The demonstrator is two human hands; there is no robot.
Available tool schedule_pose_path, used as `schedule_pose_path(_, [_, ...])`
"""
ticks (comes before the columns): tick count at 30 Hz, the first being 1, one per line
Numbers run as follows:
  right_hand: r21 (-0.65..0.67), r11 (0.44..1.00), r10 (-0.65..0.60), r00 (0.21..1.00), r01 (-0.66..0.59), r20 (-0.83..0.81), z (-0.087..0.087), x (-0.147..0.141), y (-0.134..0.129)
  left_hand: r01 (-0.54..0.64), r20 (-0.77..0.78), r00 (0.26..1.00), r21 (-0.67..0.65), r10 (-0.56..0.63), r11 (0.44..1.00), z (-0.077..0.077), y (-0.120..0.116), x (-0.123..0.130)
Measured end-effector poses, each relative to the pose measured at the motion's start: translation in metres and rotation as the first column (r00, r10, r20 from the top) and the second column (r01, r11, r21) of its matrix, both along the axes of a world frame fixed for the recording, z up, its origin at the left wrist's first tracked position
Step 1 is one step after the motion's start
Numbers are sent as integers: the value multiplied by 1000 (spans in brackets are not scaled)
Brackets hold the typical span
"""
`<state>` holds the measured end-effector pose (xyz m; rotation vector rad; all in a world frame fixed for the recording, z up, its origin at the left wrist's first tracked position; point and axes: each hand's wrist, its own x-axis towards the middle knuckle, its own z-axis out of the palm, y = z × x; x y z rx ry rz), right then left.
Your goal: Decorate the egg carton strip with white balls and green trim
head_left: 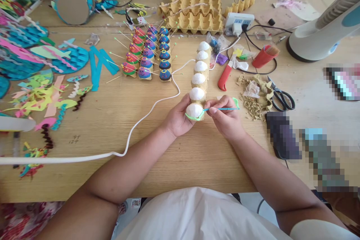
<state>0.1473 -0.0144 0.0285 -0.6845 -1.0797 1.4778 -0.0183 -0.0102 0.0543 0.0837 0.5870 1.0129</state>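
A white cloth shirt front (194,215) lies nearest, at the near edge of a pale wooden table (149,138). Beyond it, the left hand (178,118) grips the near end of a tan cardboard egg-carton strip topped with six white domes (198,79); its thumb lies along the left side, and the fingers underneath are mostly hidden. The strip runs away from the person, in the middle of the scene. A light-green soft band (194,118) curves around the near side of the nearest dome.

The right hand (227,118) pinches a thin blue stick (227,108) between thumb and fingers, its left tip at the right edge of that dome. Another light-green piece (236,102) shows just beyond this hand; whether they touch, I cannot tell.

To the left of the strip, a white cable (146,115) winds across the wood. Farther left stand three rows of painted carton cups (146,56), red, purple and blue, with thin sticks poking outward. Bright blue paper strips (98,68) lie left of those.

On the right are a red-handled cutter (225,77), black-handled scissors (282,99) beside torn carton scraps (264,90), and a grey-and-white appliance (312,37) farther off. At the far side sits a tan cardboard egg tray (194,17), near a white power strip (239,18).
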Motion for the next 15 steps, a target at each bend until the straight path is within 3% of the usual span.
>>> schedule_pose_path(15, [-50,997,-51,999,51,8,7,-1,-2,-8,12,1000,-36,9,999,0,0,-2])
